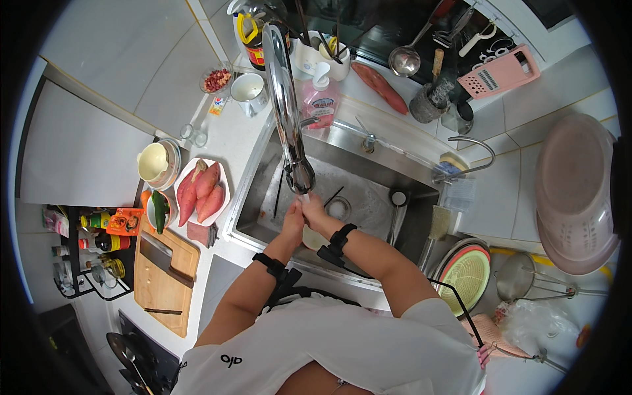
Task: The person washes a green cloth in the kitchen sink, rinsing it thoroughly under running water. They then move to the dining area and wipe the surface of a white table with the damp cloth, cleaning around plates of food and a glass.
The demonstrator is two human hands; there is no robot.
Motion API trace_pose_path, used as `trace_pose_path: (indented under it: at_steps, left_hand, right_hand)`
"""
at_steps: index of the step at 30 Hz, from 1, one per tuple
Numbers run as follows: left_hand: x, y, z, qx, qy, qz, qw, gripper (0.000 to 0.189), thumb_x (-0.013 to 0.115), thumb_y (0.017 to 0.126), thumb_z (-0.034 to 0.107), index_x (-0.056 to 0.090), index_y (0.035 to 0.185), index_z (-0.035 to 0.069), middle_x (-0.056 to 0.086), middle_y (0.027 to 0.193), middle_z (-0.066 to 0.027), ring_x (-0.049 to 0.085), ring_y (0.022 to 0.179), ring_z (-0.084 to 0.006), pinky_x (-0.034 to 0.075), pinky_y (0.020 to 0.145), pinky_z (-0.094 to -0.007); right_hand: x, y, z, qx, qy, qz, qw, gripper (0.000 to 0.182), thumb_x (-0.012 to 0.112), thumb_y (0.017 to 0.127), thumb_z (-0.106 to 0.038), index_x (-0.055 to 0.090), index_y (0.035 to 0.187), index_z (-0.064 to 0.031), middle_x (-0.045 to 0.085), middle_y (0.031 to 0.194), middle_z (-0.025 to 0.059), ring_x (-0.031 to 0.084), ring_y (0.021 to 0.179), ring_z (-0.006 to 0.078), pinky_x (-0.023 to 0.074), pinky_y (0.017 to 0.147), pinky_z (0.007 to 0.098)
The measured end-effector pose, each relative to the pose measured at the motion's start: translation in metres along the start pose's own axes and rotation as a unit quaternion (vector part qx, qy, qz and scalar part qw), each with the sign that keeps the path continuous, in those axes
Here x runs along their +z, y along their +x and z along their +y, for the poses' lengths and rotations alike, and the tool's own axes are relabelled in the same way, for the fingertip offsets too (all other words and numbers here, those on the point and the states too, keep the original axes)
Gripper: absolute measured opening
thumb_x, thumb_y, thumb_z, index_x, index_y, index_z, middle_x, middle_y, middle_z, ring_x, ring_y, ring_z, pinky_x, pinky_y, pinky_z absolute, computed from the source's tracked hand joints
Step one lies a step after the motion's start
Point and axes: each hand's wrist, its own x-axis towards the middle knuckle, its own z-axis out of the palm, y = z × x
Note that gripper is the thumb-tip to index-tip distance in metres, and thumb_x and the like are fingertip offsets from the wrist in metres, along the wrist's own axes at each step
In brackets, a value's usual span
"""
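Note:
My left hand (294, 219) and my right hand (313, 211) are together under the chrome faucet (291, 113), touching near the fingertips. What looks like a short stream of water runs from the faucet head onto them. My fingers are partly hidden, so I cannot tell whether anything is held. Below the hands is a stainless steel sink (419, 202). A pale bowl (312, 240) in it is partly covered by my right wrist. Dark sticks, one of them a thin stick (279, 193), lie on the sink floor near the drain (338, 208).
Left of the sink stand a plate of sweet potatoes (201, 192), stacked bowls (155, 163) and a cutting board (168, 291) bearing a cleaver (157, 252). A pink soap bottle (321, 101) is behind the faucet. Colanders (464, 279) lean at the right, near a wire strainer (516, 275).

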Motion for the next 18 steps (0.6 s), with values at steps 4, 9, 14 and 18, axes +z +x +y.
trace_pose_path:
  at_steps: [4,9,14,18]
  left_hand:
    - [0.001,0.004,-0.005,0.020,-0.015,-0.002,1.000,0.036,0.030,0.100,0.033,0.049,0.123,0.013,0.058,0.104,-0.0015,0.052,0.091,-0.0115,0.042,0.077,-0.0273]
    - [0.005,0.012,0.002,-0.044,0.003,0.013,0.999,0.034,0.029,0.100,0.032,0.047,0.120,0.011,0.055,0.112,-0.0071,0.054,0.097,-0.0198,0.046,0.083,-0.0397]
    - [0.004,0.041,0.010,-0.134,-0.114,0.004,0.984,0.031,0.027,0.099,0.026,0.042,0.122,0.012,0.052,0.115,-0.0122,0.054,0.099,-0.0297,0.046,0.086,-0.0502]
    - [0.005,0.064,0.002,-0.156,-0.301,0.022,0.941,0.030,0.027,0.098,0.024,0.041,0.121,0.011,0.053,0.115,-0.0143,0.053,0.103,-0.0332,0.045,0.087,-0.0535]
  right_hand:
    - [-0.005,0.014,0.013,-0.036,-0.018,0.040,0.998,0.026,0.046,0.088,-0.022,0.059,0.077,-0.0026,0.058,0.072,0.0111,0.059,0.069,0.0229,0.0445,0.053,0.0372]
    - [-0.019,0.030,0.019,-0.058,-0.097,0.044,0.993,0.024,0.047,0.088,-0.021,0.057,0.097,-0.0009,0.059,0.087,0.0134,0.058,0.077,0.0248,0.0455,0.061,0.0383]
    - [-0.068,0.019,0.003,-0.118,-0.087,-0.043,0.988,0.031,0.048,0.089,-0.013,0.047,0.119,-0.0037,0.055,0.109,0.0118,0.056,0.094,0.0237,0.0471,0.076,0.0344]
    - [-0.078,-0.007,0.011,-0.125,-0.018,0.011,0.992,0.035,0.040,0.090,-0.002,0.044,0.124,-0.0085,0.050,0.119,0.0117,0.054,0.105,0.0246,0.0470,0.085,0.0356]
